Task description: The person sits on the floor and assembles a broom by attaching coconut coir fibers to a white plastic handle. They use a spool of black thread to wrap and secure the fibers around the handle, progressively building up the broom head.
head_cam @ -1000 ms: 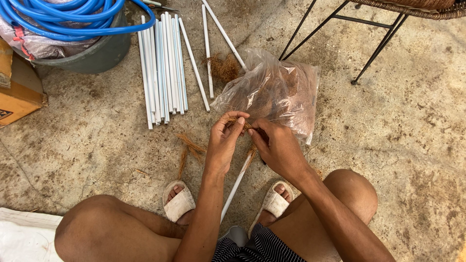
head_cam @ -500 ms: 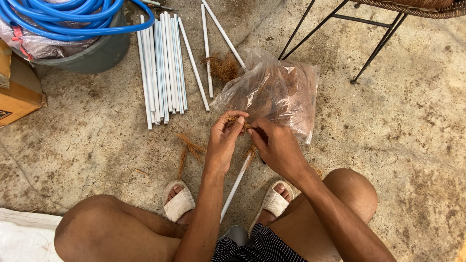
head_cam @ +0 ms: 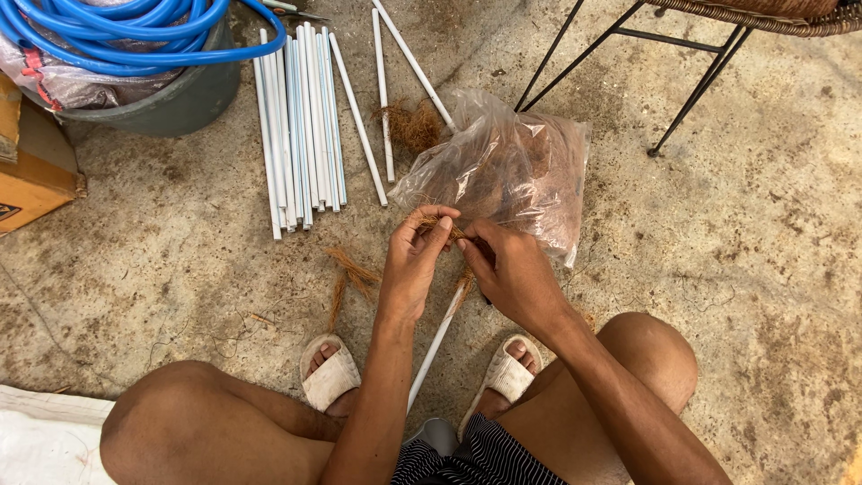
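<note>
My left hand (head_cam: 415,265) and my right hand (head_cam: 508,268) meet in front of me, fingertips pinched on a tuft of brown coconut fibre (head_cam: 446,225) at the top end of a thin white pipe (head_cam: 436,344). The pipe runs down between my feet in white sandals. Just beyond my hands lies a clear plastic bag (head_cam: 503,171) stuffed with the same brown fibre.
A bundle of white pipes (head_cam: 301,126) lies on the concrete floor at the back left, with loose fibre (head_cam: 352,273) nearby. A grey tub with coiled blue hose (head_cam: 144,45), a cardboard box (head_cam: 31,166) and black chair legs (head_cam: 628,54) surround the spot.
My fingers shift slightly on the fibre; hands and pipe stay in place.
</note>
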